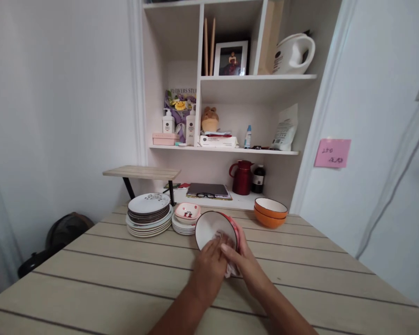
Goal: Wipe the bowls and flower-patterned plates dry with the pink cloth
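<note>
Legible far left in the shelving: "FLOWERS STU", cut off by an upright, above a purple bouquet (180,106). Handwritten on the pink note (333,153) on the right wall: possibly "250", with a scrawl below too loose to read.

Gripped near the right rim by the right hand (245,258), thumb over the near rim and fingers around the outside: a bowl (205,228), white within and red outside, tilted with mouth toward the near left. Pressed inside the bowl by the left hand (209,266), fingers close together and bent over it: a pale cloth (232,270), partly hanging below the near rim.

Just left of the bowl, stacked small dishes (183,227); farther left, taller stacked plates (148,204). Well apart to the right, nested orange bowls (270,218) near the far edge. Between, planks of the surface (300,260), stretching to both sides of the arms.
</note>
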Motion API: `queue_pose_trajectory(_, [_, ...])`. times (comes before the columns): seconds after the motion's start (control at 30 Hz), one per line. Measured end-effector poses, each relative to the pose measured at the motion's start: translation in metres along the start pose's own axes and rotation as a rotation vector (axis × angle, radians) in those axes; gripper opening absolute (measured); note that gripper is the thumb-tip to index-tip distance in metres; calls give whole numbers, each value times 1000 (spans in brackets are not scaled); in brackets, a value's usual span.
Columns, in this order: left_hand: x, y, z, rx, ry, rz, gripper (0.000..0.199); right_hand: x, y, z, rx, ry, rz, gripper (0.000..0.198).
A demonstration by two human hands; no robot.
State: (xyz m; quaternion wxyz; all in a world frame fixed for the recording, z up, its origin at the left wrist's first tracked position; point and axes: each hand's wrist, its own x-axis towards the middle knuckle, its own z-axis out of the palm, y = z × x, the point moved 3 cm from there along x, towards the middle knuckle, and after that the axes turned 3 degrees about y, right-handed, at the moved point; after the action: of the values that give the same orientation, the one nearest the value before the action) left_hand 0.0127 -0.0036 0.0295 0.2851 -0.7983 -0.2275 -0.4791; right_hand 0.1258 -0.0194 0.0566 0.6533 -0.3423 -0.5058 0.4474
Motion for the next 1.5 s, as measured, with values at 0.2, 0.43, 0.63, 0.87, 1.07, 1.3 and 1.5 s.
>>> queue_pose_trajectory(0.2, [1,6,-2,36,-26,100,34,9,-4,-8,2,145,-3,55])
queue_pose_trajectory(0.43, [4,7,-2,-13,-125,263,33,14,-25,-33,-68,82,86,52])
queue_pose_trajectory(0.63, [6,8,1,16,-161,282,22,12,-49,-49,-213,-52,177,56])
queue_pose_trajectory(0.87, [1,7,0,57,-13,250,24,3,-49,-53,-143,-108,248,62])
queue_pose_trajectory(1.07, [-1,-11,-4,90,-38,-43,45,3,-23,-16,155,-195,147,77])
queue_pose_trajectory(1.3, [5,-2,-8,106,46,35,32,-1,-15,5,85,-44,-37,71])
queue_pose_trajectory(1.5, [8,5,-4,68,21,181,34,12,-6,-7,71,167,-14,46])
